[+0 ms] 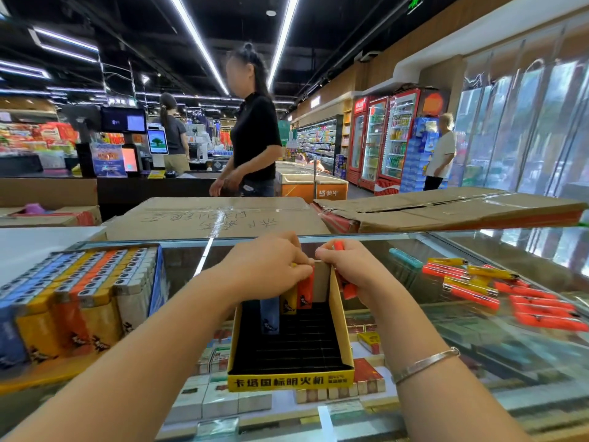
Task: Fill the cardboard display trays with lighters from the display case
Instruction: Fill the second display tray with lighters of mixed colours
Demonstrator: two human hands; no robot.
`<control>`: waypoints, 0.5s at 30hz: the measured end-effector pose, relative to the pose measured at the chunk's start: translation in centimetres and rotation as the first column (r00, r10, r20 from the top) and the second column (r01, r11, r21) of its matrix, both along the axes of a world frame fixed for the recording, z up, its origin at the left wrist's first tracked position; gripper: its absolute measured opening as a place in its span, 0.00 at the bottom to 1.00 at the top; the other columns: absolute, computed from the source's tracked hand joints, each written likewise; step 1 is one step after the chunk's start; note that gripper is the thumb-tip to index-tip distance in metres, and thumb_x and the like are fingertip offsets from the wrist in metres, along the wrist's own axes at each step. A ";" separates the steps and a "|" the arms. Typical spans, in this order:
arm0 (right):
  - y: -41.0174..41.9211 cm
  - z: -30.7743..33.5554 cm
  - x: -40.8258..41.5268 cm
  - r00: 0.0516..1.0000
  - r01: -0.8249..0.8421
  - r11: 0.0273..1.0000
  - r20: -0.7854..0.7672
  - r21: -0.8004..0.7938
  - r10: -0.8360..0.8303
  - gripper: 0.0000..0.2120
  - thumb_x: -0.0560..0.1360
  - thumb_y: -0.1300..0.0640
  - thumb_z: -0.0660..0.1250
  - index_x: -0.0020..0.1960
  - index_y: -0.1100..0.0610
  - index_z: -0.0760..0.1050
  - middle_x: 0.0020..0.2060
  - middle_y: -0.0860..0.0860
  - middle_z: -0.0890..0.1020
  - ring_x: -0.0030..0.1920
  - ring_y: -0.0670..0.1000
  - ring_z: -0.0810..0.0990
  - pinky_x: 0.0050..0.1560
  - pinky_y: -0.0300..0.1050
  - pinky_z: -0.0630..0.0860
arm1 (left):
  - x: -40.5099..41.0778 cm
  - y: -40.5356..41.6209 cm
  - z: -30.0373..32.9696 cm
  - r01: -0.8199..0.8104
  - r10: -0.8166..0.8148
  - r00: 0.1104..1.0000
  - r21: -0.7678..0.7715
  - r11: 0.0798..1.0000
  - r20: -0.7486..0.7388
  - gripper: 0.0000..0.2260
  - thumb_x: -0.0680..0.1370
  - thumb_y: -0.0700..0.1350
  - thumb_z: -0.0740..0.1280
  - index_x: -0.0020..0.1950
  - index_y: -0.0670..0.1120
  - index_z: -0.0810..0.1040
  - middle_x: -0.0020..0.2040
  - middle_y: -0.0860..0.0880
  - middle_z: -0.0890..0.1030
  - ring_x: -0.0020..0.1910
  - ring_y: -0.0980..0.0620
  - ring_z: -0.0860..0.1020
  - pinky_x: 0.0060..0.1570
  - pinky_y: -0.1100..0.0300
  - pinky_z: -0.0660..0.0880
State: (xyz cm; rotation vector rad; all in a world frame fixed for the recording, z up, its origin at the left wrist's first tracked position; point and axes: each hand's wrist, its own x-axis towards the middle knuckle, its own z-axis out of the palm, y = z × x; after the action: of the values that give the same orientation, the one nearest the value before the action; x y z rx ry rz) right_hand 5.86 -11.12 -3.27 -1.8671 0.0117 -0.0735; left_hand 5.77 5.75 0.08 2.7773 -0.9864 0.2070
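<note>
Lighters are the matter here, and they are spread over a wide glass-topped display case (366, 247) with cigarette packs seen beneath the glass. Behind the case, large flattened brown cardboard sheets (220, 215) are laid. At the left of the glass, a full cardboard display tray of blue, yellow, orange and white lighters (79, 298) is set. At the centre, a yellow cardboard display tray with a black slotted insert (338, 317) is placed on the glass — mostly unfilled. Three lighters are stood upright in its far rows: a blue lighter (270, 317), a yellow lighter (288, 303) and an orange lighter (305, 293).

The left hand (267, 266) is curled over the far end of the tray, its fingertips pinching the top of the orange lighter. The right hand (350, 269) is closed round a small bunch of orange-red lighters (349, 290), held just outside the tray's right wall, with one tip showing above the fingers.

To the right, a loose heap of orange and yellow lighters (497, 291) is scattered on the glass, with a single teal lighter (406, 258) beside it.
</note>
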 end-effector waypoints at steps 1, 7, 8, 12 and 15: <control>0.1 0.0 0.0 1.000 0.017 1.000 -0.004 0.000 -0.017 0.09 0.77 0.50 0.63 0.42 0.54 0.74 0.31 0.49 0.78 0.32 0.47 0.78 0.32 0.40 0.74 | 0.0 0.5 -0.2 0.010 -0.014 0.995 -0.043 0.999 -0.100 0.16 0.79 0.58 0.56 0.63 0.59 0.74 0.53 0.59 0.68 0.51 0.59 0.70 0.54 0.55 0.71; 0.6 1.5 -0.2 0.995 0.079 0.933 0.028 0.351 -0.095 0.12 0.80 0.52 0.52 0.43 0.57 0.68 0.29 0.53 0.78 0.27 0.48 0.74 0.34 0.42 0.71 | -0.6 1.9 -2.5 -0.009 -0.143 0.954 -0.501 0.865 -0.264 0.26 0.71 0.67 0.50 0.60 0.58 0.76 0.57 0.63 0.73 0.55 0.66 0.71 0.59 0.64 0.67; 0.6 1.8 -0.2 0.992 0.061 0.900 0.073 0.431 -0.102 0.12 0.80 0.54 0.52 0.42 0.57 0.68 0.28 0.53 0.77 0.26 0.47 0.72 0.33 0.41 0.70 | -0.6 2.1 -2.6 -0.020 -0.160 0.952 -0.573 0.819 -0.262 0.26 0.71 0.67 0.49 0.59 0.59 0.76 0.59 0.62 0.75 0.57 0.67 0.71 0.58 0.67 0.66; 0.1 2.4 -0.7 0.972 -0.002 0.896 0.212 0.444 -0.103 0.11 0.79 0.56 0.56 0.40 0.58 0.71 0.30 0.51 0.75 0.27 0.46 0.69 0.33 0.41 0.66 | -0.7 3.1 -2.5 -0.043 -0.148 0.965 -0.684 0.728 -0.218 0.22 0.73 0.67 0.49 0.56 0.61 0.76 0.56 0.66 0.76 0.56 0.72 0.70 0.52 0.72 0.63; 0.4 2.4 -1.1 0.952 -0.245 0.857 0.279 0.453 0.124 0.08 0.77 0.57 0.61 0.40 0.58 0.70 0.30 0.51 0.72 0.29 0.47 0.70 0.31 0.43 0.68 | -1.1 3.3 -2.2 -0.019 -0.141 0.977 -0.726 0.687 -0.159 0.15 0.74 0.64 0.55 0.52 0.62 0.78 0.47 0.71 0.78 0.49 0.75 0.73 0.43 0.78 0.66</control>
State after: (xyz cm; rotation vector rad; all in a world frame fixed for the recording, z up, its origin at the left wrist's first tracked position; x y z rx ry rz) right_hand 4.77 -10.76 -0.85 -1.3372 -0.2964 -0.1492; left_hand 4.65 9.08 -2.08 1.9762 -0.7229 0.2340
